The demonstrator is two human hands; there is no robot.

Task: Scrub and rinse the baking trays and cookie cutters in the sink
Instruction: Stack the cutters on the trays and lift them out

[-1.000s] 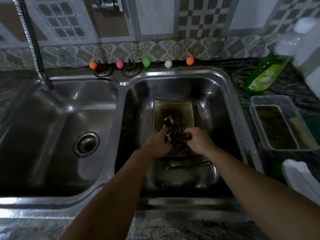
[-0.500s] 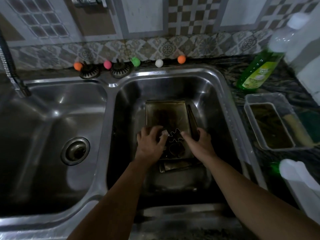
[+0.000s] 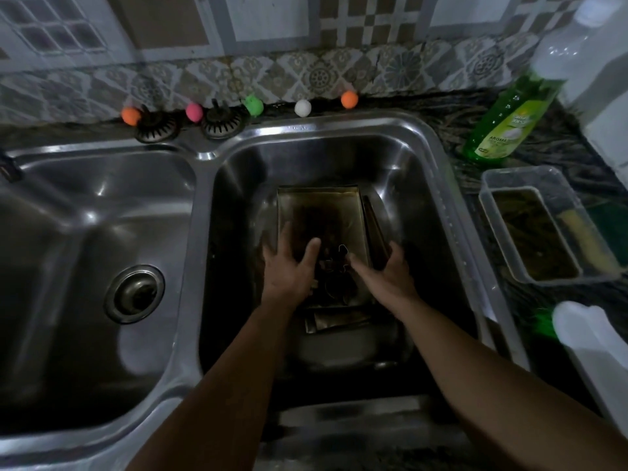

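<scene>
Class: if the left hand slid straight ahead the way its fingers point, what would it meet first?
Probably the far wall of the baking tray; the left hand already lies over it, though depth is unclear.

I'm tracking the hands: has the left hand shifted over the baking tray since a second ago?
Yes. The left hand has slid left to the baking tray's left edge, fingers now spread flat rather than bunched at the cookie cutters.

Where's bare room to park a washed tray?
Free: the left steel basin, bare apart from its round drain. Crowded: the right basin, with the dark rectangular baking trays, both hands, and the counter right of it, with the clear plastic tub and green soap bottle.
</scene>
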